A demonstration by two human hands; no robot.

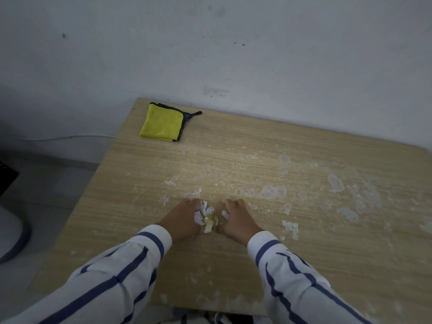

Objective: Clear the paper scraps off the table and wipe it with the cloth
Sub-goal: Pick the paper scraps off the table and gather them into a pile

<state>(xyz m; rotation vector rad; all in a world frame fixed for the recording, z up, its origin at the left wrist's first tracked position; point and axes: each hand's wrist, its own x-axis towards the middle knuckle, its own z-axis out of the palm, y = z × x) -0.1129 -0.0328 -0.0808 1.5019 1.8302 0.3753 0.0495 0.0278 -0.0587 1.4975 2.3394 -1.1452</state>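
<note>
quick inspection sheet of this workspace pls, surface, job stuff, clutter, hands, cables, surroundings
surface: wooden table, pale dried smears and blotches across the middle and right
job's things: paper scraps bunched in a small pile between the hands; yellow cloth folded at the far left corner, untouched
clutter: nothing seen
grippers: left hand and right hand cupped on either side of the pile, on the table
cables: white cable along the base of the wall, left of the table
surroundings: marked grey wall; floor on the left
</note>
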